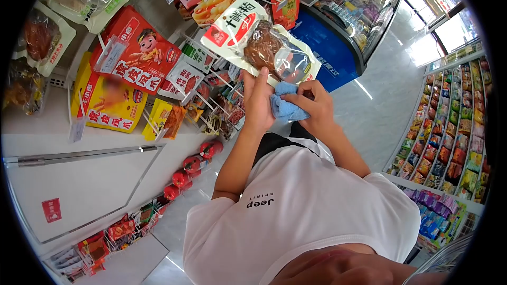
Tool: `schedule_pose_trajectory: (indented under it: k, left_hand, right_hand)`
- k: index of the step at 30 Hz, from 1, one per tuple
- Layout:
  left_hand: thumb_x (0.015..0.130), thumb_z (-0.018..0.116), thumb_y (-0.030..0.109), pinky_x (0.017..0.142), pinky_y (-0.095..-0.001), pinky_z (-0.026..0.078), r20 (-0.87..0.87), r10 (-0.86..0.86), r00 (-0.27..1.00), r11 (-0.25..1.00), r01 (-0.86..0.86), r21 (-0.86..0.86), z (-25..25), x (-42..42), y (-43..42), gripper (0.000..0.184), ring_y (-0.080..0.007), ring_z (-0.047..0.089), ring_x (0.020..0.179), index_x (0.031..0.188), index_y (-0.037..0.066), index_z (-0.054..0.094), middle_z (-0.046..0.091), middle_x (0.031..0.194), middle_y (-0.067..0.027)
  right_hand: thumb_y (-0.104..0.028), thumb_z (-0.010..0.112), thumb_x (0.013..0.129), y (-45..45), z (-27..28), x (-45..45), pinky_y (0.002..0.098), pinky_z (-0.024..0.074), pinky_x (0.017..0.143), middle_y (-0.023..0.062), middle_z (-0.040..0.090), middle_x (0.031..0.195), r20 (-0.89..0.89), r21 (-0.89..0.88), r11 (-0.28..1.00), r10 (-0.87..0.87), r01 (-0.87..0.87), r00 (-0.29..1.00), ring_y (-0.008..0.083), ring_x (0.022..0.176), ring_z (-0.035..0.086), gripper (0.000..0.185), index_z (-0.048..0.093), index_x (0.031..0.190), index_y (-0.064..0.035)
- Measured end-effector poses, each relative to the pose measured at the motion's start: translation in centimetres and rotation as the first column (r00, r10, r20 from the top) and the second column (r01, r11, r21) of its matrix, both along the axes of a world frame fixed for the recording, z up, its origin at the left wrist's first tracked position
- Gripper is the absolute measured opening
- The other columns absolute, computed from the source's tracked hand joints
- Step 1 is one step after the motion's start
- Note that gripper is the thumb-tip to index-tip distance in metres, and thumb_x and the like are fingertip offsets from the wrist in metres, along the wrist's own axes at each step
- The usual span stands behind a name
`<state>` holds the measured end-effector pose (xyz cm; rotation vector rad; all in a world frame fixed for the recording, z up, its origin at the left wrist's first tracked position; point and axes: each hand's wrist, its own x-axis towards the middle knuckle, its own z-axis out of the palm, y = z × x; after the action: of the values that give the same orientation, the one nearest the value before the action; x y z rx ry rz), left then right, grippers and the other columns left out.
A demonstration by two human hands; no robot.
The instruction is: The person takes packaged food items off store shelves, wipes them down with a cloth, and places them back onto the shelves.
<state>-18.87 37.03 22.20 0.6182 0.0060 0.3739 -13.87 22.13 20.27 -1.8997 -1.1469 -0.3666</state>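
My left hand (257, 100) grips a vacuum-packed meat pouch (262, 46) by its lower edge, thumb on the front. The pouch is white at one end, with red and black print, and clear over a brown piece of meat that looks like a drumstick. A folded light blue cloth (288, 106) is pinched in my right hand (315, 106), just below the pouch. The cloth lies against the fingers of my left hand and seems to touch the pouch's lower edge. Some fingers of both hands are hidden.
Red snack packs (138, 50) and yellow ones (113, 103) hang from hooks on the left, with price tags sticking out. A blue glass-topped freezer (325, 47) stands ahead. Shelves of colourful packets (449, 126) line the right. Red cylinders (182, 178) stand low at left.
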Motion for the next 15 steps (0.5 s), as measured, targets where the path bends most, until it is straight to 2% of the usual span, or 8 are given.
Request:
schedule_pose_trajectory:
  k: [1,3,6,7,10,14,15]
  left_hand:
    - [0.107,0.039,0.021,0.106,-0.0555,0.046,-0.039,0.017,0.999,1.000,-0.017,0.013,0.3,0.0,-0.1,0.050,-0.0384,0.045,0.137,0.153,0.015,0.019,0.035,0.153,-0.0201]
    - [0.108,0.036,0.028,0.108,-0.0605,0.043,0.005,0.048,0.999,0.999,-0.048,0.006,0.8,0.3,-0.4,0.050,-0.0390,0.041,0.141,0.153,0.013,0.022,0.033,0.156,-0.0199]
    - [0.108,0.036,0.030,0.112,-0.0656,0.035,0.123,0.072,0.990,0.995,-0.064,-0.071,0.8,0.8,-0.1,0.053,-0.0375,0.036,0.144,0.155,0.011,0.023,0.030,0.159,-0.0165]
    - [0.107,0.037,0.031,0.115,-0.0675,0.028,0.145,0.039,0.989,0.988,-0.017,-0.152,0.7,0.9,0.0,0.054,-0.0363,0.032,0.146,0.156,0.012,0.023,0.029,0.160,-0.0139]
    - [0.108,0.037,0.032,0.114,-0.0680,0.031,0.144,0.068,0.987,0.991,-0.050,-0.126,0.6,1.1,0.0,0.054,-0.0353,0.032,0.146,0.155,0.011,0.023,0.028,0.160,-0.0144]
    - [0.108,0.039,0.031,0.111,-0.0680,0.035,0.149,0.085,0.985,0.996,-0.078,-0.051,1.0,1.0,-0.2,0.055,-0.0386,0.033,0.145,0.156,0.015,0.019,0.029,0.159,-0.0153]
    - [0.108,0.040,0.030,0.110,-0.0682,0.036,0.154,0.100,0.983,0.995,-0.097,-0.023,0.9,1.0,-0.5,0.055,-0.0396,0.033,0.145,0.157,0.017,0.018,0.030,0.159,-0.0158]
  right_hand:
    - [-0.005,0.084,0.063,-0.2,-0.2,0.0,0.0288,0.0471,0.061,0.0045,0.050,0.091,0.007,0.020,1.000,0.010,-0.010,1.000,0.0183,0.075,0.057,0.035,0.079,0.096,-0.0160]
    - [-0.006,0.085,0.062,-0.7,-0.8,0.2,0.0284,0.0464,0.061,0.0041,0.049,0.091,0.036,0.059,0.998,0.024,-0.026,0.999,0.0183,0.076,0.056,0.035,0.079,0.095,-0.0168]
    - [-0.005,0.083,0.062,-1.7,-1.7,1.4,0.0282,0.0473,0.062,0.0044,0.051,0.092,0.083,0.095,0.995,0.015,-0.023,0.996,0.0190,0.079,0.057,0.037,0.078,0.097,-0.0178]
    - [-0.004,0.081,0.062,-2.1,-1.7,1.6,0.0287,0.0490,0.062,0.0049,0.053,0.093,0.083,0.098,0.995,-0.001,-0.007,0.997,0.0196,0.080,0.058,0.039,0.078,0.099,-0.0180]
    - [-0.002,0.080,0.063,-2.4,-1.3,1.1,0.0281,0.0498,0.064,0.0064,0.054,0.095,0.011,0.142,0.989,-0.049,0.047,0.999,0.0203,0.081,0.059,0.040,0.077,0.101,-0.0157]
    - [0.000,0.078,0.066,-2.2,-0.4,1.0,0.0272,0.0482,0.068,0.0074,0.052,0.098,-0.098,0.224,0.961,-0.140,0.159,0.985,0.0204,0.082,0.059,0.039,0.076,0.104,-0.0094]
    - [0.001,0.074,0.067,-2.2,0.0,1.3,0.0284,0.0477,0.071,0.0089,0.054,0.097,-0.106,0.234,0.956,-0.159,0.180,0.982,0.0213,0.082,0.059,0.040,0.074,0.107,-0.0050]
